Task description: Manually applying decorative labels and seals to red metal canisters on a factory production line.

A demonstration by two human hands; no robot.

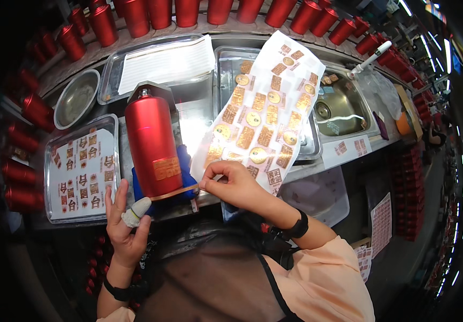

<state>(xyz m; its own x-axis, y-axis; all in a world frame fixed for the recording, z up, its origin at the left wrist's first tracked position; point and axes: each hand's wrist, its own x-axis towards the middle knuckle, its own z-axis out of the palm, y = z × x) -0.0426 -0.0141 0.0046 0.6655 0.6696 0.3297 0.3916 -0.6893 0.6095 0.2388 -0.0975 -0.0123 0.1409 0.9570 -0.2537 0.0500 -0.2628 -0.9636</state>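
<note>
A shiny red metallic bottle (146, 131) lies on a blue cloth (186, 166), its silver neck pointing away from me. It bears a gold decal (166, 168) near its base. Around the base edge runs a thin gold strip (180, 192), whose right end sticks out past the bottle. My right hand (234, 185) pinches that free end between thumb and forefinger. Left of the base, my left hand (126, 233) is raised with fingers apart, holding nothing. A whitish cover (136, 212) with a yellow-green band wraps one of its fingers.
A long sheet of gold decals (271, 102) drapes over a metal tray on the right, beside a sink (344, 110). Another decal sheet lies in the left tray (116, 155). Behind are a metal bowl (76, 99), a striped sheet (164, 63) and several red bottles (135, 19).
</note>
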